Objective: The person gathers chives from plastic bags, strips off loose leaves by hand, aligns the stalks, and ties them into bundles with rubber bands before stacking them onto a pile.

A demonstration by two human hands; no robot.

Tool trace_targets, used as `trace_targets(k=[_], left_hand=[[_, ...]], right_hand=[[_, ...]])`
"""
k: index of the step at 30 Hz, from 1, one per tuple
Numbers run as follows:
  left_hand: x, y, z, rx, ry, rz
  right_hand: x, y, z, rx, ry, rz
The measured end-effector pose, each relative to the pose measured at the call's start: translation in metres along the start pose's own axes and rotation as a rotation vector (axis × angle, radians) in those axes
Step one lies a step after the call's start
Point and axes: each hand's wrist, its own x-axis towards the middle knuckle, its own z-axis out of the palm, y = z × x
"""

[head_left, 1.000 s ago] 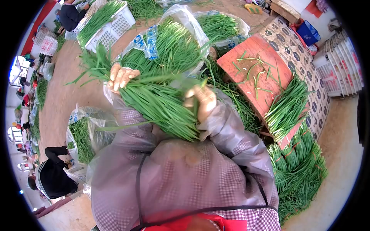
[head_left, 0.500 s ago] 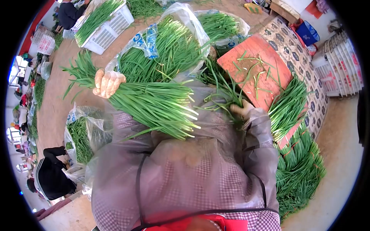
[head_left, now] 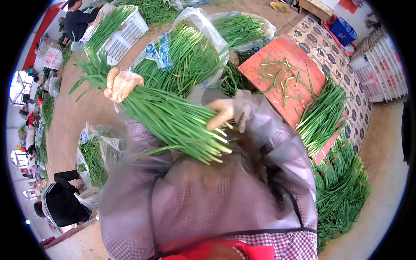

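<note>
A bundle of chives lies slantwise in front of my chest, leafy tops at the left and pale stem ends at the right. My left hand, in a pale stained glove, is closed round it near the tops. At the pale end, my right hand has its fingers stretched out against the upper stems, somewhat blurred; no separate thing shows in it. Just beyond the bundle stands a clear plastic bag full of more chives. To the right, an orange-red board carries loose trimmed leaves and a pile of chives.
Tied chive bundles are stacked at my right. Another open bag stands at left near a person in black. A white crate and a second person are at upper left. Stacked white baskets stand far right.
My right hand has moved left from the loose leaves beside the board to the bundle's pale ends. My left hand still grips the bundle, which now slants more downward to the right.
</note>
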Motion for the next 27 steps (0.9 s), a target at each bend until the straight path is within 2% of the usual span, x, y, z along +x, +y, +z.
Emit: trace_targets(k=[1,3,5,6,9,10,11,13,14,15,17,21,23,24,26,27], left_hand=[[-0.006,0.007,-0.003,-0.001,0.006,-0.003],[-0.015,0.019,-0.011,-0.017,-0.096,0.064],[-0.019,0.017,-0.003,-0.006,-0.065,0.082],[-0.019,0.013,0.002,0.001,-0.01,0.141],[-0.017,0.013,0.006,0.018,-0.028,0.128],[-0.014,0.013,0.007,0.019,-0.031,0.121],[-0.013,0.015,0.006,0.024,-0.036,0.123],[-0.014,0.015,0.004,0.021,-0.039,0.118],[-0.013,0.013,0.005,0.02,-0.038,0.118],[-0.012,0.012,0.007,0.019,-0.041,0.117],[-0.012,0.012,0.005,0.024,-0.035,0.115],[-0.014,0.019,0.007,0.042,-0.036,0.11],[-0.014,0.024,0.005,0.037,-0.067,0.097],[-0.015,0.023,0.004,0.035,-0.066,0.098],[-0.012,0.017,0.007,0.03,-0.066,0.11],[-0.013,0.02,0.006,0.03,-0.066,0.114]], right_hand=[[-0.024,-0.016,0.015,0.179,0.115,0.074],[-0.041,0.027,0.016,0.287,0.328,-0.015],[-0.058,0.056,0.021,0.536,0.503,-0.126],[-0.066,0.062,0.027,0.521,0.645,-0.146],[-0.088,0.091,0.031,0.568,0.981,-0.235],[-0.096,0.087,0.032,0.523,1.032,-0.107],[-0.094,0.075,0.035,0.521,1.034,-0.11],[-0.081,0.045,0.049,0.399,0.853,-0.086],[-0.068,0.017,0.054,0.122,0.897,-0.021],[-0.052,0.02,0.056,0.131,0.903,-0.073],[-0.038,-0.012,0.059,-0.08,0.864,0.132],[-0.02,0.006,0.06,-0.173,0.894,0.027],[-0.026,-0.004,0.068,-0.219,0.96,-0.123],[-0.039,-0.017,0.069,-0.363,0.91,-0.001],[-0.047,0.049,0.048,-0.67,0.999,-0.025],[-0.067,0.054,0.042,-0.895,0.969,-0.018]])
